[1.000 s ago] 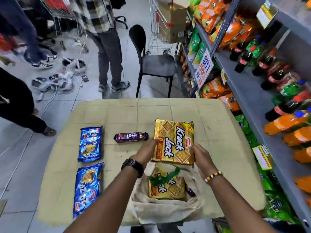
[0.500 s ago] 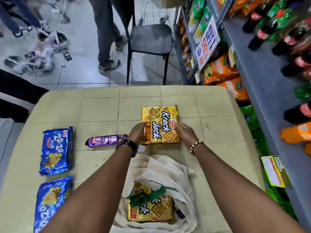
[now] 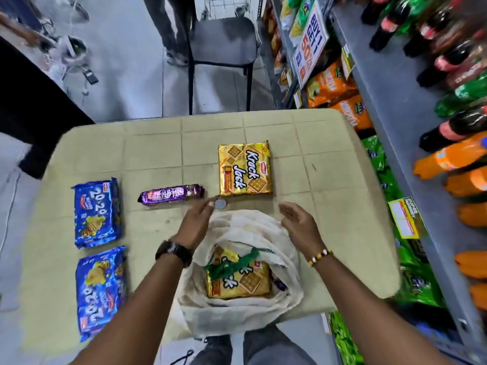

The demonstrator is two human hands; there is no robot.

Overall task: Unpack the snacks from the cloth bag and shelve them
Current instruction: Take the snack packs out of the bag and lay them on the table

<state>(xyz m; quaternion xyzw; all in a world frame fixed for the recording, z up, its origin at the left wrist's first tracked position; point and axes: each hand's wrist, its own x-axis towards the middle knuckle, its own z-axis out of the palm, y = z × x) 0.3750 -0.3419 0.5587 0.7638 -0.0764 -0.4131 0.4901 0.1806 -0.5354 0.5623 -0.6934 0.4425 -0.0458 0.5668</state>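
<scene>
A white cloth bag (image 3: 237, 309) lies open at the near edge of the beige table (image 3: 332, 233). Inside it sits a gold Krack Jack pack (image 3: 242, 281) under a green ribbon, with a purple wrapper showing beside it. Another gold Krack Jack pack (image 3: 245, 171) lies flat on the table beyond the bag. A purple biscuit roll (image 3: 171, 194) lies left of it. Two blue 20-20 packs (image 3: 97, 212) (image 3: 101, 288) lie at the left. My left hand (image 3: 196, 222) and my right hand (image 3: 299, 222) hover open over the bag's far rim, holding nothing.
Grey store shelves (image 3: 390, 106) run along the right with soda bottles, orange and green snack bags and a sale sign (image 3: 312, 43). A black chair (image 3: 224, 40) stands beyond the table, a person's legs beside it. A dark-clothed person is at the left edge.
Both hands let go of the gold Krack Jack pack, leaving it on the table, and pulled back toward the bag. The camera tilted further down.
</scene>
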